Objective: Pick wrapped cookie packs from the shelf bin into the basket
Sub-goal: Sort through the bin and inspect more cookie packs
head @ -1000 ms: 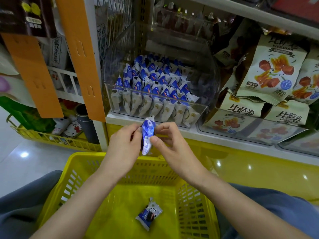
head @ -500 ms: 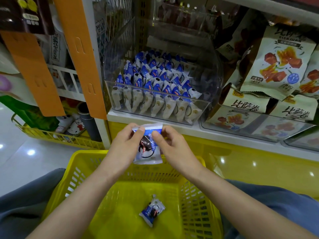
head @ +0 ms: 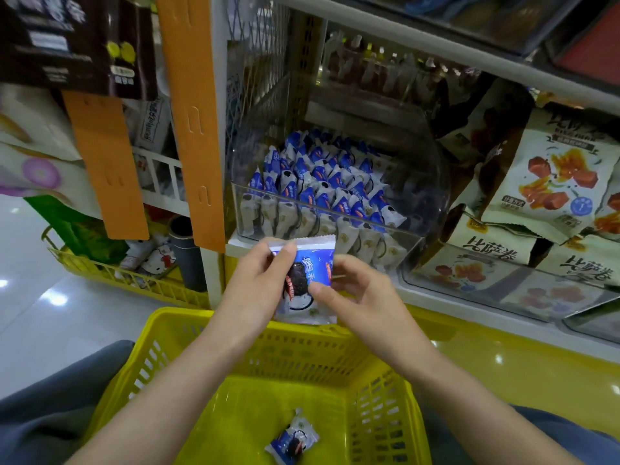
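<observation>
A blue and white wrapped cookie pack (head: 307,280) is held flat, face toward me, above the far rim of the yellow basket (head: 235,340). My left hand (head: 258,283) pinches its left side, thumb on the front. My right hand (head: 359,297) pinches its right edge with thumb and fingers. Another cookie pack (head: 292,441) lies on the basket floor. Behind my hands, the clear shelf bin (head: 419,182) holds several rows of the same packs (head: 322,189).
Cream snack bags (head: 553,182) fill the shelf and a clear bin to the right. An orange upright (head: 191,122) and a white post stand left of the bin. A low yellow rack (head: 127,276) with small goods sits at floor level on the left.
The pack has turned from edge-on to face-on between both hands. The view has shifted slightly; the hands stay above the basket's far rim.
</observation>
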The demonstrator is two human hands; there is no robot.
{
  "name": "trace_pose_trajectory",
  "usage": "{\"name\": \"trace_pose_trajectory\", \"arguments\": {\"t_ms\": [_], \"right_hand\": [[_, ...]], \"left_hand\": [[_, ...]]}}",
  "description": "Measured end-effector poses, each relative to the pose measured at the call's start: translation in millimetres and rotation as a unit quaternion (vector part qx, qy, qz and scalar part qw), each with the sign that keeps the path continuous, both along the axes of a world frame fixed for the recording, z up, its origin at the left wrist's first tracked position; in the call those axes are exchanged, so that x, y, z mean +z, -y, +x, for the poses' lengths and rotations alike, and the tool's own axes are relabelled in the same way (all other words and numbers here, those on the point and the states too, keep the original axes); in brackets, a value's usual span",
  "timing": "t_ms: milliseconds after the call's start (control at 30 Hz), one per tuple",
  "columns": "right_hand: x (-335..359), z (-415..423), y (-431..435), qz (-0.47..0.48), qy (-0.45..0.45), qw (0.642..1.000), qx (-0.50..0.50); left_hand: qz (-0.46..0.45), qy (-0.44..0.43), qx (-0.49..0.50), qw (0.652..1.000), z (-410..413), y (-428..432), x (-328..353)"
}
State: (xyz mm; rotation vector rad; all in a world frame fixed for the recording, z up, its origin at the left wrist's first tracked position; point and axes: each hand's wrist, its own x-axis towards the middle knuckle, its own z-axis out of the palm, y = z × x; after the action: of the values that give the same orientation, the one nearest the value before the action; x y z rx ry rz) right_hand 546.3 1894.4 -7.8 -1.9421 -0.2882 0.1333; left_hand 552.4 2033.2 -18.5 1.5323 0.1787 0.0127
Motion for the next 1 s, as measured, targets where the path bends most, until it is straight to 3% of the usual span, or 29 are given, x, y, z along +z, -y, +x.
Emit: {"name": "trace_pose_trajectory", "arguments": {"t_ms": [133,233,300,400,533,767,1000], "right_hand": [[33,21,2,0.01,0.055,0.998,0.008],[58,57,3,-0.024,0.138,0.988,-0.064],[68,91,3,-0.125,0.208,0.962,-0.128],[75,140,8,-0.316,0.257,0.894,-0.187],[72,176,22,-0.505,0.193,0.815,-0.208],[64,187,27,-0.615,0.103,0.761,-0.177],[73,188,22,-0.646,0.109,0.73,-0.195]], "left_hand": [[0.069,0.104,0.014,0.992,13,-10,21],[0.181,0.207,0.042,0.961,28,-21,38],[0.302,0.259,0.03,0.917,38,-25,43],[0.46,0.262,-0.024,0.848,52,-26,37],[0.577,0.264,-0.051,0.771,60,-27,21],[0.579,0.269,-0.036,0.768,63,-26,15],[0.577,0.271,-0.025,0.77,64,-24,13]]}}
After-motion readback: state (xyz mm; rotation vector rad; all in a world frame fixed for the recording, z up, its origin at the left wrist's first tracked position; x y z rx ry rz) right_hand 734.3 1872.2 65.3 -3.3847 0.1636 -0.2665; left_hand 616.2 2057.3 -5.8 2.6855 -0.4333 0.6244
